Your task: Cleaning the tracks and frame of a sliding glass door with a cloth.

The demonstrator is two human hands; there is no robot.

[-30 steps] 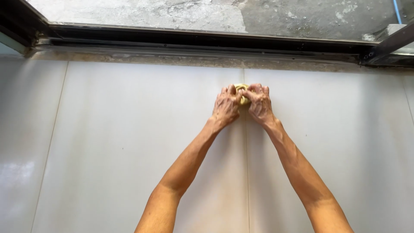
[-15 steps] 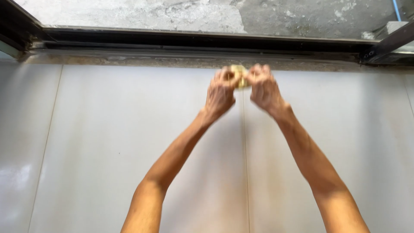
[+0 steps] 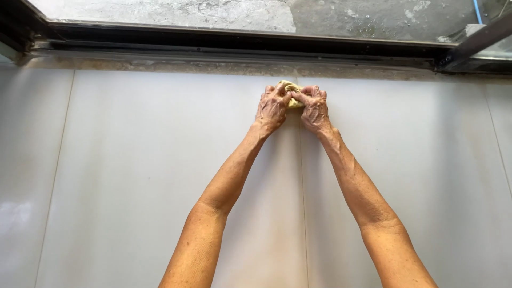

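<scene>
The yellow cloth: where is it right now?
In the head view, the yellow cloth sits bunched between the left hand and right hand, just below the dark window frame.

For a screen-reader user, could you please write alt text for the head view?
Both hands, left hand and right hand, clutch a small yellow wad against pale tiles, just under a dark window frame.
</scene>
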